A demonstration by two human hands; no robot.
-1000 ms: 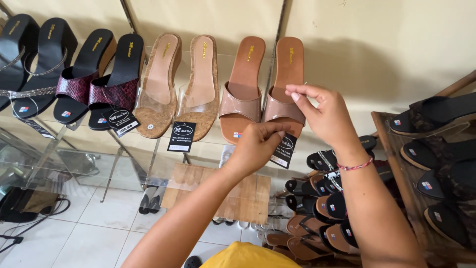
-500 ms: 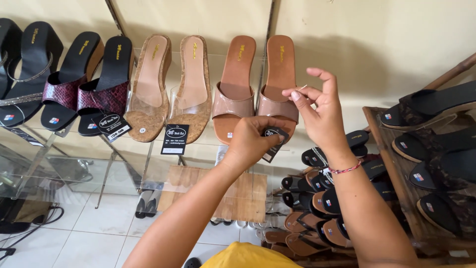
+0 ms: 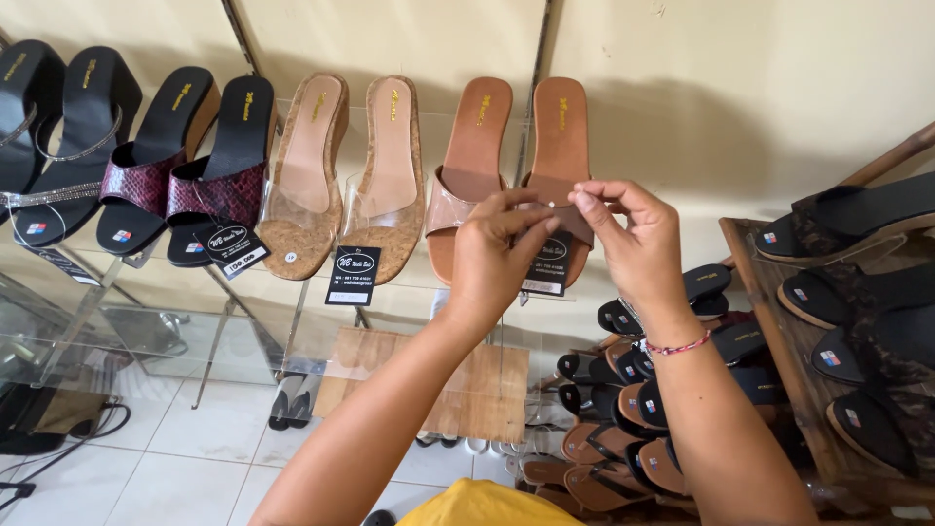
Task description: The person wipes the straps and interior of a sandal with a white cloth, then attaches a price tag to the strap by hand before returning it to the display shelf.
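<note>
A pair of tan slide sandals [image 3: 487,166] stands on a glass shelf [image 3: 243,321] against the wall. A black price tag [image 3: 548,265] hangs from the right sandal of the pair. My left hand [image 3: 499,255] and my right hand [image 3: 633,244] meet in front of that sandal's strap. Their fingertips pinch a thin, pale tag fastener [image 3: 555,206] between them, above the tag. My right wrist wears a red bead bracelet [image 3: 679,345].
Cork-soled clear-strap sandals [image 3: 346,180], maroon-strap black wedges [image 3: 180,166] and black heels [image 3: 44,127] line the shelf to the left. A wooden rack [image 3: 779,321] of black sandals stands at right. Several flat sandals [image 3: 623,419] are stacked below. Tiled floor [image 3: 175,458] lies under the shelf.
My right hand has come down from an open-fingered pose to meet my left hand at the sandal strap. The view has shifted slightly right.
</note>
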